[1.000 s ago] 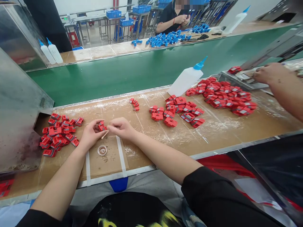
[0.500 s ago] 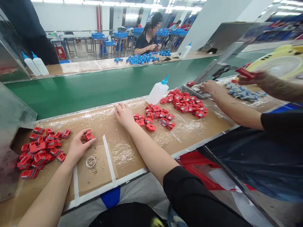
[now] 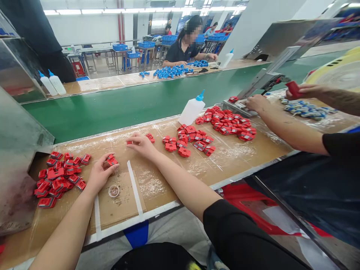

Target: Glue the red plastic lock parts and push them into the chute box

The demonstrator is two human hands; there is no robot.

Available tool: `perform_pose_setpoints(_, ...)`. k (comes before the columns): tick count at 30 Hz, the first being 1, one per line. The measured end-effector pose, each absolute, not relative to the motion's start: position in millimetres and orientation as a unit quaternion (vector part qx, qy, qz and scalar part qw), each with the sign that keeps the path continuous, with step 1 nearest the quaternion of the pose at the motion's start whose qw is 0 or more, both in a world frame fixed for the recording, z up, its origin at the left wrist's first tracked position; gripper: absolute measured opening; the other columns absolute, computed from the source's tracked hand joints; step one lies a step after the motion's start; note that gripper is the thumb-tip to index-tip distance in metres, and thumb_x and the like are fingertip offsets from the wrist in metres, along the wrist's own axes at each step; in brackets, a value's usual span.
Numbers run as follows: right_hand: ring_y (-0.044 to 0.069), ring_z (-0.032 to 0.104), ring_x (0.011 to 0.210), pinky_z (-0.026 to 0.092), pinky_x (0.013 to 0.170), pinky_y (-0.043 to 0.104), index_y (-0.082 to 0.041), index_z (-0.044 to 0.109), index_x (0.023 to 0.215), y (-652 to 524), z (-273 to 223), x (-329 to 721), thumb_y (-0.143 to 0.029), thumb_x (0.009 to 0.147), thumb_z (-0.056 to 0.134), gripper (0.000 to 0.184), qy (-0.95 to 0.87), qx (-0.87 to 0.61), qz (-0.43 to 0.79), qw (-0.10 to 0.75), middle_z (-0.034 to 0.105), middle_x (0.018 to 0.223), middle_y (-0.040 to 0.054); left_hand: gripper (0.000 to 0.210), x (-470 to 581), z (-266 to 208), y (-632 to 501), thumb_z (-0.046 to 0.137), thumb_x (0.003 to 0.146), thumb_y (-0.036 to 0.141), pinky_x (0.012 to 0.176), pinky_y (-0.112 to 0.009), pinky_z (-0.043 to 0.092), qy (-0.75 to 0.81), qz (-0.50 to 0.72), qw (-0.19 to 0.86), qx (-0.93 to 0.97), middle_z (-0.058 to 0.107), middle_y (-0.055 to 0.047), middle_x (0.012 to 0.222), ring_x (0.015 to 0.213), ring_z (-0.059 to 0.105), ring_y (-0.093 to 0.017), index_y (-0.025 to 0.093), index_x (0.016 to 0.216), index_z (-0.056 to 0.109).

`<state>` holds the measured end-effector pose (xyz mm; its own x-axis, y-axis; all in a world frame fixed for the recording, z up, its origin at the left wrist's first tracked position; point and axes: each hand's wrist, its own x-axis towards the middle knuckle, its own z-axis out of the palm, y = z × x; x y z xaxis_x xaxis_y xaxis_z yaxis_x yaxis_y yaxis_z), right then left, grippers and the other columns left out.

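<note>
My left hand (image 3: 101, 173) is closed around a small red plastic part (image 3: 112, 160) with grey edging, held between thumb and fingers over the left side of the table. My right hand (image 3: 143, 145) is a little farther right, palm down, its fingers reaching left. At its fingertips a bit of another red plastic part (image 3: 129, 142) shows, mostly covered by the fingers. Just behind the right hand lies a single red part (image 3: 150, 137). Below my left hand, a small round clear dish (image 3: 114, 191) with a thin stick sits on a cardboard sheet (image 3: 126, 210).
Heaps of red parts lie at left (image 3: 60, 174) and right (image 3: 230, 123), with a white squeeze bottle (image 3: 192, 110) behind. A green conveyor belt (image 3: 126, 101) runs beyond. At right, a co-worker's hands (image 3: 257, 104) work at a metal fixture. Another person sits across the belt.
My right hand has moved left, and a red part now shows at its fingertips; another is uncovered behind it. The left hand keeps its red part. The view has shifted slightly.
</note>
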<state>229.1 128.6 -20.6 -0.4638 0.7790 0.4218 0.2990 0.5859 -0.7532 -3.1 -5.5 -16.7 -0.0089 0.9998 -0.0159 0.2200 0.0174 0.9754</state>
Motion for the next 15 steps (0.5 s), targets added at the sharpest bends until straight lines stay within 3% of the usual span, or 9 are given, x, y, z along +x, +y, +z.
perform_pose_setpoints(3,0.017,0.064,0.098,0.052,0.089,0.032,-0.022,0.078,0.115,100,-20,210,-0.035,0.097,0.069,0.024,-0.792,-0.239,0.373,0.421,0.068,0.108,0.0069,0.071,-1,-17,-7,0.082,0.080,0.050,0.063,-0.029,0.057,0.543,0.432,0.476,0.540,0.074,-0.007,0.104,0.079,0.072,-0.021,0.023,0.141,0.057)
perform_pose_setpoints(6,0.017,0.065,0.097,0.054,0.091,0.035,-0.024,0.078,0.118,82,-18,200,-0.035,0.097,0.070,0.025,-0.812,-0.189,0.367,0.412,0.069,0.109,0.0072,0.067,0,-17,-8,0.084,0.078,0.048,0.075,-0.033,0.060,0.537,0.430,0.469,0.554,0.075,-0.009,0.109,0.088,0.073,-0.023,0.021,0.136,0.063)
perform_pose_setpoints(15,0.015,0.061,0.087,0.053,0.082,0.032,-0.024,0.081,0.109,77,-18,198,-0.029,0.090,0.078,0.019,-0.810,-0.203,0.421,0.356,0.062,0.094,0.0029,0.062,-3,-19,-7,0.081,0.082,0.049,0.087,-0.040,0.060,0.539,0.383,0.441,0.607,0.076,-0.008,0.114,0.095,0.072,-0.026,0.024,0.137,0.068)
